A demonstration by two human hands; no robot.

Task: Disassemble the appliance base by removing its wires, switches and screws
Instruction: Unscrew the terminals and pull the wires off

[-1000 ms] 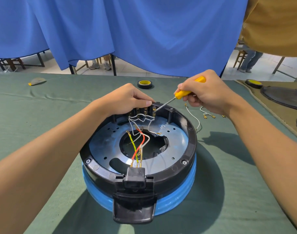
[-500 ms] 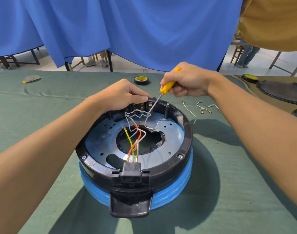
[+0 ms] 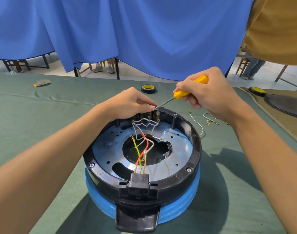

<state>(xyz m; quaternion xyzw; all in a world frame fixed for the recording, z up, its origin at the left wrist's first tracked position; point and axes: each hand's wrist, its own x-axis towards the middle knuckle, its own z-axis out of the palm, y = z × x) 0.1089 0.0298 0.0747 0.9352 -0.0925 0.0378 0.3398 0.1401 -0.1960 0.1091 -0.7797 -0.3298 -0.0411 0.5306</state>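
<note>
Now, right hand [image 3: 210,97]: fingers wrapped round the yellow handle of the screwdriver [image 3: 183,92]; shaft slants down and left.
Blade tip: at the top of the switch block [image 3: 149,115], just beside the left thumb; exact contact point hidden.
Left hand [image 3: 132,103]: fingers curled over the switch block, gripping it.
Appliance base [image 3: 193,146]: centre of frame, black ring on blue body, on the green cloth [image 3: 43,115].
Wires: white wires [image 3: 144,122] loop from the switch block; red wire [image 3: 145,149] and green-yellow wire [image 3: 136,149] run to the socket [image 3: 139,181] at the lower rim.
Right of base: loose wires [image 3: 197,124] with brass terminals lie on the cloth.
Upper centre: tape roll [image 3: 148,89], above the hands.
</note>
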